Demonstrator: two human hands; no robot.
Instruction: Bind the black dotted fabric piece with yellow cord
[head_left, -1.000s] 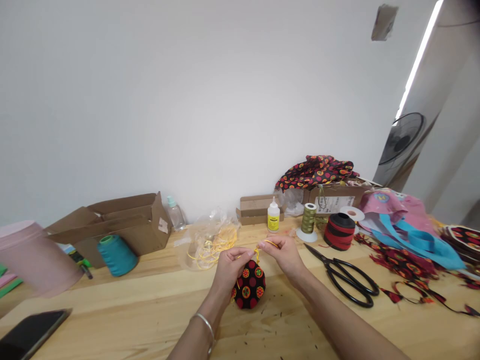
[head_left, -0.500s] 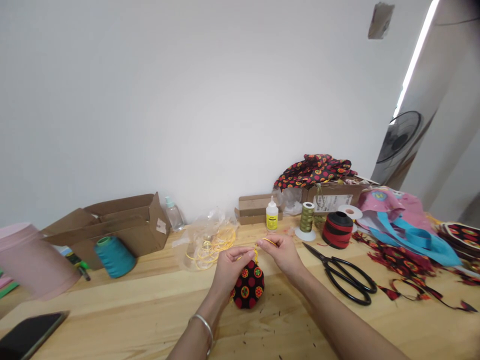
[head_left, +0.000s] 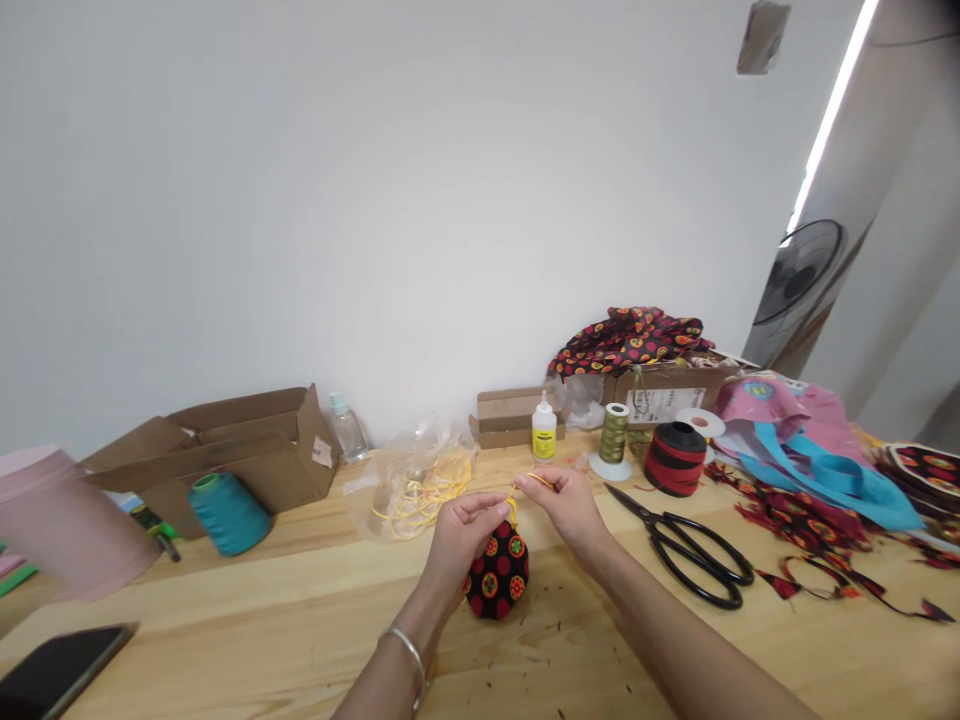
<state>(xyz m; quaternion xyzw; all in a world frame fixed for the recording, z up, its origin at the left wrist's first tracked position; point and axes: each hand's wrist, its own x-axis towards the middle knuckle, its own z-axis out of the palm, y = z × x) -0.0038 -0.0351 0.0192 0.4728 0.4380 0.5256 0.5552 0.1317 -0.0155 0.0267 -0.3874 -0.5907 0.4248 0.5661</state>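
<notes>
A small dark pouch [head_left: 496,578] with red, yellow and green round patterns hangs just above the table, below my hands. Yellow cord [head_left: 513,508] rises from its top. My left hand [head_left: 469,530] pinches the cord between thumb and fingers at the pouch's upper left. To the right, my right hand [head_left: 562,503] is closed on the same cord, whose end shows over its fingers. The fingertips of both hands are close together. Whether the cord is knotted is too small to tell.
Black scissors [head_left: 686,545] lie right of my right hand. Behind stand a glue bottle [head_left: 544,430], green thread spool [head_left: 614,436] and red-black spool [head_left: 675,460]. A plastic bag with yellow cord [head_left: 427,485] lies back left, near a teal cone [head_left: 229,513]. Fabric scraps [head_left: 806,515] lie right.
My right hand has shifted very slightly, and the cord between the fingertips shows a little more. The pouch has barely moved.
</notes>
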